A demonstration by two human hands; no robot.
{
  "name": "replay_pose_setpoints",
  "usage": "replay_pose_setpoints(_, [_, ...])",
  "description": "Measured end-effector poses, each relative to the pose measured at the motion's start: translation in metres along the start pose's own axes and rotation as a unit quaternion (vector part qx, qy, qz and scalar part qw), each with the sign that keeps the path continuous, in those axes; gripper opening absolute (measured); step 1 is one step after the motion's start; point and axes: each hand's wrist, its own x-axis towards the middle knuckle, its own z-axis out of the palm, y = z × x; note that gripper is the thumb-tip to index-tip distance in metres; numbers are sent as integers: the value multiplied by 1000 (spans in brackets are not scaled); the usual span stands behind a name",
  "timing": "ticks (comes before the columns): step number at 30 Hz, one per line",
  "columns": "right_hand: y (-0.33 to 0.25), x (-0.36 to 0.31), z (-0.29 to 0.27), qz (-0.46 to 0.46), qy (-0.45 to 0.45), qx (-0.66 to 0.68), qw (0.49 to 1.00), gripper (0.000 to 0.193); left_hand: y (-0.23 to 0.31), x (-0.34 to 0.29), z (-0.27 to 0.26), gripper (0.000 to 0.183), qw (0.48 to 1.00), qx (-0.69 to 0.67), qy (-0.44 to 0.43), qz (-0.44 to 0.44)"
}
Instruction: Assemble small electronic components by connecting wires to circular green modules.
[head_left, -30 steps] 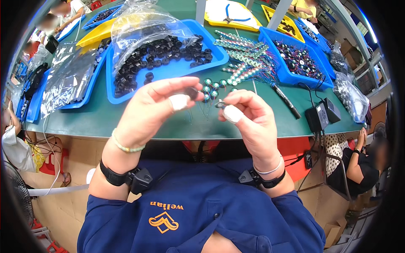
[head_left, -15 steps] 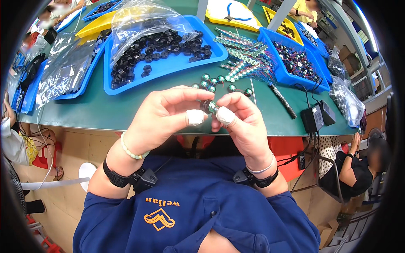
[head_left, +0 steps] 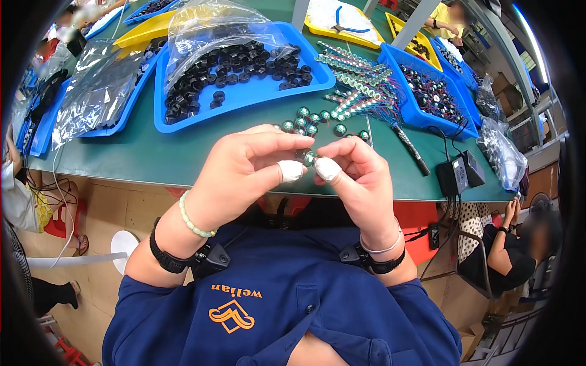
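"Where's the piece being worked on?"

"Mid-frame, between the hands: a green round component (head_left: 310, 159) up against what looks like a dark cap (head_left: 300, 155)."

"How are the hands?"

"The left hand (head_left: 241, 161) pinches the dark cap between taped thumb and fingers. The right hand (head_left: 364, 169) is half curled, thumb and forefinger close by the green component; I can't tell whether they grip it."

"How far along?"

"Partway through this one piece, I'd judge; whether the two parts are fully seated is hidden. Loose green components (head_left: 311, 130) lie just above the hands, uncapped as far as I can see, and plenty of black caps (head_left: 244, 64) fill the blue tray (head_left: 256, 100), upper left. So much seems left."
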Motion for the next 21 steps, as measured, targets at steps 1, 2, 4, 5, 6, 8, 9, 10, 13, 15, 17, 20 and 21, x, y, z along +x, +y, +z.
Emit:
replay_pose_setpoints(1, [-2, -1, 0, 1, 1, 0, 1000, 13, 1, 0, 0, 35, 1000, 0, -1, -1])
replay_pose_setpoints(2, [-3, -1, 0, -10, 4, -43, 999, 13, 3, 0, 0, 35, 1000, 6, 0, -7])
replay_pose_setpoints(4, [-2, 1, -2, -20, 7, -86, 996, 14, 3, 0, 0, 36, 1000, 13, 0, -15])
replay_pose_setpoints(5, [1, 3, -7, 7, -32, 10, 999, 14, 2, -1, 0, 36, 1000, -14, -2, -15])
replay_pose_setpoints(6, [3, 6, -10, 34, -70, 106, 991, 14, 1, -1, 0, 36, 999, -42, -3, -15])
replay_pose_setpoints(8, [7, 7, -10, 60, -75, 174, 980, 15, -1, 2, 1, 37, 999, -45, -4, -11])
replay_pose_setpoints(9, [7, 6, -9, 61, -66, 180, 979, 15, -2, 2, 1, 37, 999, -48, -4, -5])
replay_pose_setpoints(10, [8, 6, -8, 62, -57, 186, 979, 15, -3, 2, 1, 37, 999, -49, -4, -6])
replay_pose_setpoints(13, [8, 5, -6, 52, -39, 164, 984, 15, -4, 2, 1, 37, 999, -48, -3, 1])
replay_pose_setpoints(15, [7, 4, -4, 49, -33, 161, 985, 15, -5, 2, 0, 36, 999, -38, -9, 10])
replay_pose_setpoints(17, [8, 4, -4, 44, -29, 157, 986, 15, -6, 2, 1, 36, 999, -32, -8, 11])
replay_pose_setpoints(20, [9, 5, -5, 46, -31, 156, 986, 15, -5, 1, 1, 36, 1000, -11, -4, 9])
replay_pose_setpoints(21, [9, 5, -6, 36, -31, 130, 990, 14, -5, 0, 1, 36, 1000, 5, -1, 6])
